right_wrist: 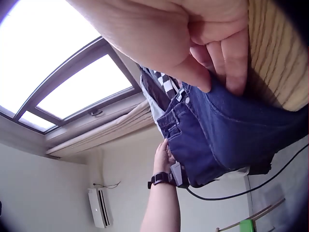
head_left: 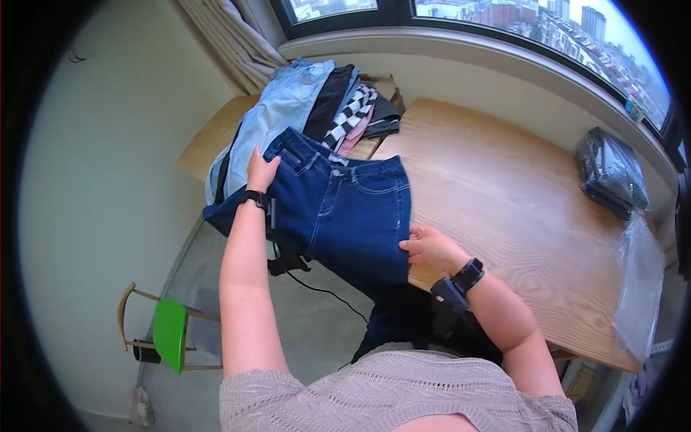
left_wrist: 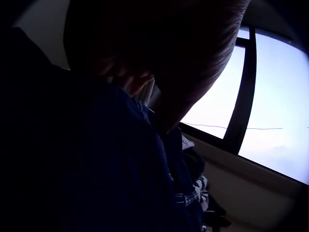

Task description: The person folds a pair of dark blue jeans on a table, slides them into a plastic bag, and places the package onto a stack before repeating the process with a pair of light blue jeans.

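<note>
Dark blue jeans (head_left: 360, 216) lie front side up across the table's near left edge, the waistband toward the window and the lower part hanging over the edge. At the side near the front pocket, my left hand (head_left: 262, 171) grips the denim. In the left wrist view, dark with backlight, the thumb of the left hand (left_wrist: 188, 72) lies against the denim (left_wrist: 106, 159). My right hand (head_left: 435, 248) pinches the opposite side edge below the hip. The right wrist view shows the thumb and fingers of the right hand (right_wrist: 217, 53) closing on the fabric (right_wrist: 231, 125).
Behind the jeans lies a pile with light blue jeans (head_left: 288, 101) and a checkered garment (head_left: 351, 115). A plastic-wrapped dark package (head_left: 612, 173) and a clear plastic bag (head_left: 639, 281) lie on the right of the wooden table (head_left: 497, 187). A green-seated chair (head_left: 170, 335) stands lower left.
</note>
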`<state>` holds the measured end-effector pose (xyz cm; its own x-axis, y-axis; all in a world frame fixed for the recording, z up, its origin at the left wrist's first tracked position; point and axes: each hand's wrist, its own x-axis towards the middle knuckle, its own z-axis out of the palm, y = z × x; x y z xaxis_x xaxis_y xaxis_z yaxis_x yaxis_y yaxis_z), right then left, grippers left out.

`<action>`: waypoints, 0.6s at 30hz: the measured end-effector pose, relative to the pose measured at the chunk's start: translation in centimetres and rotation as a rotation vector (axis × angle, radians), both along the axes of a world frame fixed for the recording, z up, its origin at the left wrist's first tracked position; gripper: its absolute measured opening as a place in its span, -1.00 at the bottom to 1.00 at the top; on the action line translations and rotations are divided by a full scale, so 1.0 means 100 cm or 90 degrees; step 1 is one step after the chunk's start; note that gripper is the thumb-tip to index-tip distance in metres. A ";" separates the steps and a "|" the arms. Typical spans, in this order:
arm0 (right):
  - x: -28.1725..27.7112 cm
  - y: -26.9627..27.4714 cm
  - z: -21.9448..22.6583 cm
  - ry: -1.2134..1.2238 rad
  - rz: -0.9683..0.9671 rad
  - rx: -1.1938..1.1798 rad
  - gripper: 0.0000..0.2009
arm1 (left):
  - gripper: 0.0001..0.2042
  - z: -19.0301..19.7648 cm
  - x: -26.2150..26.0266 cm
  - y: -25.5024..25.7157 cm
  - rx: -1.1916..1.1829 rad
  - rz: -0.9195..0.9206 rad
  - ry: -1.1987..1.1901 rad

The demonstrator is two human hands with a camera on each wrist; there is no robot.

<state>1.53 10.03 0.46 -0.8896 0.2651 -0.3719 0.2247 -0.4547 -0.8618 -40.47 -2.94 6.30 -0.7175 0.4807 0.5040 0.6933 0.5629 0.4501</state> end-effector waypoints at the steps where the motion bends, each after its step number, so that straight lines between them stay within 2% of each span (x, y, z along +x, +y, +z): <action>1: 0.001 0.000 0.001 -0.021 0.010 0.017 -0.76 | -0.30 -0.010 -0.010 0.001 0.015 -0.020 -0.060; 3: 0.001 0.001 0.001 -0.024 0.001 0.027 -0.75 | -0.37 -0.019 -0.018 0.004 0.023 -0.067 -0.144; 4: 0.001 -0.001 0.006 -0.027 0.006 0.025 -0.75 | -0.41 -0.012 -0.004 0.005 0.014 -0.090 -0.170; 5: 0.003 -0.003 0.013 -0.032 0.000 0.024 -0.72 | -0.49 -0.003 0.008 0.006 0.033 -0.167 -0.298; 6: 0.002 0.000 0.011 -0.029 -0.006 0.026 -0.72 | -0.52 -0.002 0.024 0.009 0.097 -0.201 -0.391; 8: 0.000 0.003 -0.001 -0.008 0.009 -0.007 -0.70 | -0.56 0.017 0.071 0.009 0.145 -0.244 -0.482; 12: 0.002 0.003 0.003 -0.035 0.006 -0.012 -0.72 | -0.63 0.038 0.141 -0.004 0.156 -0.356 -0.384; 13: 0.002 0.003 0.003 -0.022 -0.019 -0.058 -0.74 | -0.73 0.054 0.167 -0.012 0.138 -0.359 -0.354; 15: 0.000 0.006 -0.010 0.029 -0.044 -0.146 -0.77 | -0.75 0.067 0.194 -0.027 0.108 -0.367 -0.304; 17: -0.001 0.004 -0.009 0.025 -0.077 -0.134 -0.72 | -0.81 0.076 0.214 -0.044 0.086 -0.367 -0.203; 18: -0.001 0.002 -0.008 0.025 -0.110 -0.118 -0.66 | -0.81 0.082 0.223 -0.056 0.085 -0.365 -0.206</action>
